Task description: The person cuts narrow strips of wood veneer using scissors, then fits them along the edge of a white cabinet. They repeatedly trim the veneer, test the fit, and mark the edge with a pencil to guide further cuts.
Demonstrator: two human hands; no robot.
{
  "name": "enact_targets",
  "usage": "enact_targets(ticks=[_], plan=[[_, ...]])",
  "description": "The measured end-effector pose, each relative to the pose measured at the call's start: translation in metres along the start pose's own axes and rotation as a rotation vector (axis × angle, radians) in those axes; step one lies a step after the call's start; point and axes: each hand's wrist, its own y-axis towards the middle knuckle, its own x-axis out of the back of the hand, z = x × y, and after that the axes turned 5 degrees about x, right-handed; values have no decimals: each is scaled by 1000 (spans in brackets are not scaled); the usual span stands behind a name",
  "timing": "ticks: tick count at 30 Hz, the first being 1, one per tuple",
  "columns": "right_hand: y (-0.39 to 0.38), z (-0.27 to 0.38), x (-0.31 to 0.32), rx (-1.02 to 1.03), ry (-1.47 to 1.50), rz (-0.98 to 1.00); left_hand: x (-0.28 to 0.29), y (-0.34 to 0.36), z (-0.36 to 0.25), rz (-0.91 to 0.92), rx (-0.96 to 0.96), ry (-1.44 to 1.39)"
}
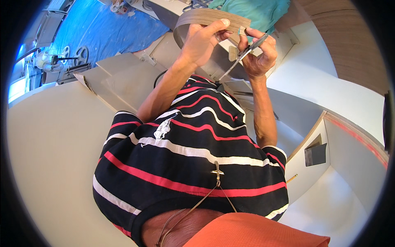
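My left hand [201,44] pinches a curled wood-grain strip of edge banding [202,16] between thumb and fingers. The strip loops round at its left and its cut end points right. Facing that end, my right hand [261,59] has a short wood-grain offcut [242,31] between thumb and fingertips, with teal showing along one side. The same hand carries a pair of scissors [243,55], whose blades slant down toward my shirt. Both hands are raised in front of me, close together. Some fingers of the right hand are hidden behind the scissors.
Teal cloth [269,12] lies beyond my hands. A wood-grain panel [349,45] and a white surface [317,88] are on the right, above an open white cabinet box [354,152]. Blue sheeting [111,31] covers the far left, near a machine with handwheels [78,55].
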Motion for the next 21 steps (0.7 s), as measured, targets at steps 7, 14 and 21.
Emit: enact_targets(ticks=[7,14,21], plan=[[0,28,-23,-380,178,-291,-9,2,15,-8,-147,-66],[5,40,-27,-728,332,-281,-5,8,13,-15,-215,-46],[14,-7,48,-1074,768,459,7,10,-10,80,-113,26]])
